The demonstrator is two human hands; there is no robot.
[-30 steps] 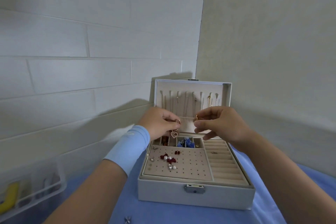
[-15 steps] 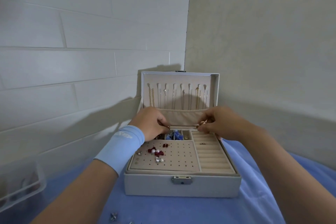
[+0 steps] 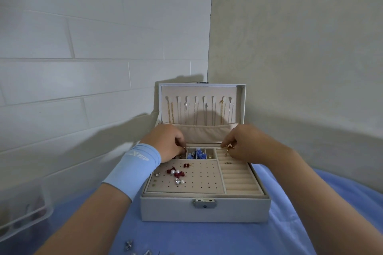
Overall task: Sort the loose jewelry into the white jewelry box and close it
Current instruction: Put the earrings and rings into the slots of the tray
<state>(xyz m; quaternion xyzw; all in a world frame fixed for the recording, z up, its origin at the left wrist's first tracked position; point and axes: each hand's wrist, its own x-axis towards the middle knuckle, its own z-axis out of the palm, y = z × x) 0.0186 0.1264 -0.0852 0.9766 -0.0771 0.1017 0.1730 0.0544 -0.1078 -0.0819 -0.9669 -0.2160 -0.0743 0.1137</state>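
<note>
The white jewelry box [image 3: 165, 209] stands open on the blue cloth, its lid upright with several thin chains [image 3: 199, 109] hanging inside. My left hand [image 3: 165, 143] reaches into the back-left compartment, its fingertips pinched on a small gold earring [image 3: 184, 148]. Over the top of the ring rolls, my right hand [image 3: 246, 143] pinches another gold earring [image 3: 227, 148]. Red and pearl studs [image 3: 176, 174] sit on the perforated earring pad. Blue flower pieces [image 3: 198, 154] fill a middle back compartment. One ring [image 3: 228, 163] rests in the ring rolls.
Loose silver pieces [image 3: 129, 244] lie on the blue cloth [image 3: 186, 238] at the near edge. A clear plastic organiser [image 3: 22, 213] sits at the far left. White brick wall on the left and a beige wall on the right close in behind the box.
Both hands have come down from in front of the lid to the back row of the tray and moved apart, each carrying its gold earring. The view has shifted so the box sits more central.
</note>
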